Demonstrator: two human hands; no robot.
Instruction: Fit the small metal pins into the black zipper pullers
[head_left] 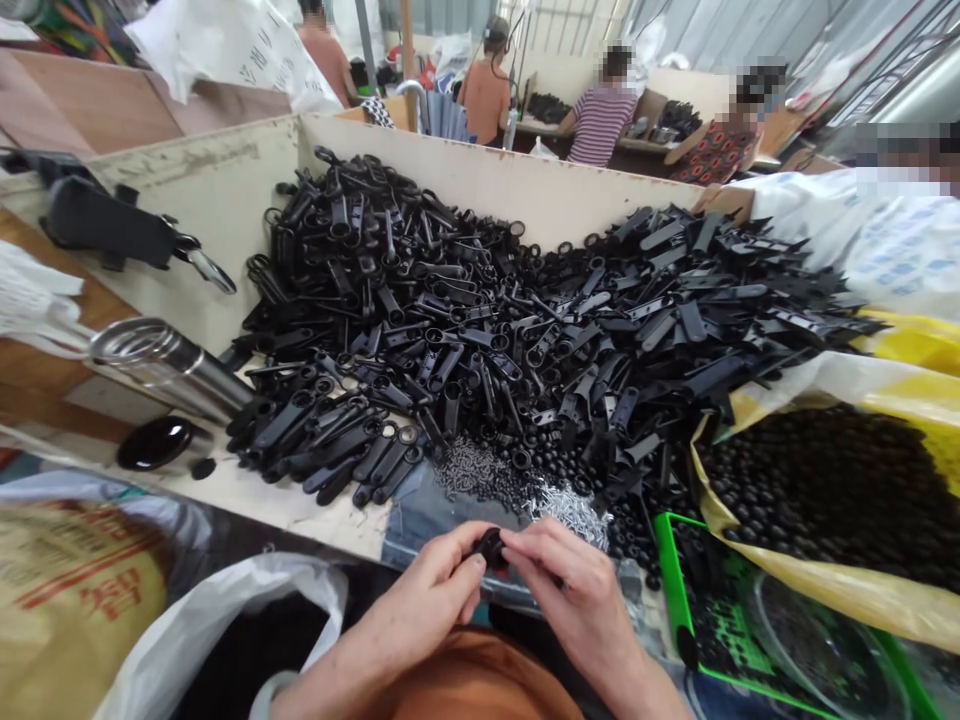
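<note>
Both hands [444,575] [571,572] nearly closed, pinching small black part [491,549] between them; long axis, direction unclear.

Grey corrugated wall [705,32], bright barred window [564,32], wooden post [406,65]

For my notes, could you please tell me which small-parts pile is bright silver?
The silver pile, just beyond the right hand; the grey pile left of it is duller.

Single head-worn view, facing forward and down. Bare left hand [448,572] and bare right hand [571,572] close, lower centre; heap of elongated black parts [450,300] beyond; person in striped purple-and-white top [602,125] distant.
</note>
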